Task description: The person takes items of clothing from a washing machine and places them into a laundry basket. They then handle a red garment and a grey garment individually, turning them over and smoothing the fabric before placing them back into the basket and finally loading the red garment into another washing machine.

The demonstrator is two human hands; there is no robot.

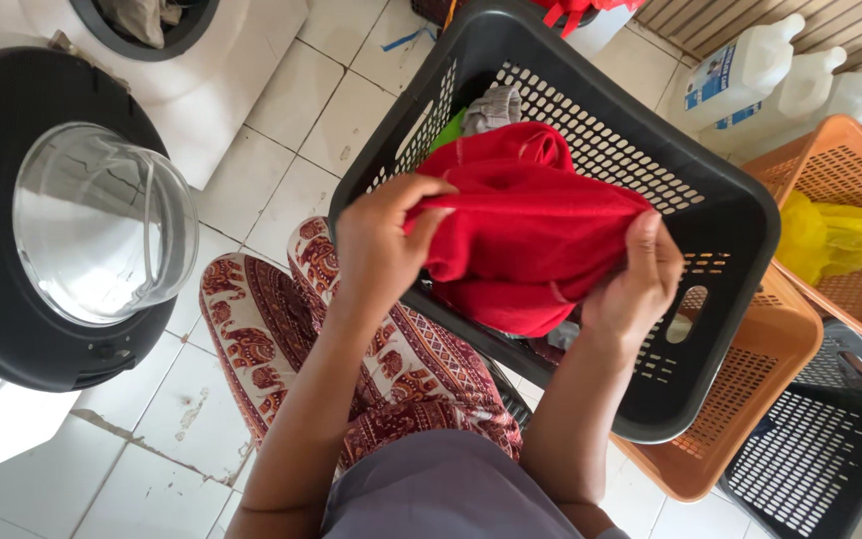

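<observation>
Both hands grip a bundled red garment [531, 235] just above the dark grey laundry basket [720, 215], which rests tilted against the person's lap. The left hand [383, 245] has its fingers [431, 190] curled tight over the garment's left edge, pinching a fold of cloth. The right hand [641, 274] clamps the right end, its fingers [643, 240] wrapped down over the fabric. Under the red bundle, inside the basket, lie a grey piece of clothing [496, 108] and a scrap of bright green cloth [448, 130]. The person wears patterned maroon and cream trousers [281, 329]. To the left stands a washing machine with its round glass door [102, 220] swung open over the white tiled floor [281, 150]. To the right sit orange baskets [750, 399], one holding a yellow bag [840, 240], and another dark basket [820, 449] lower down. White plastic jugs [750, 70] stand near the top right corner
</observation>
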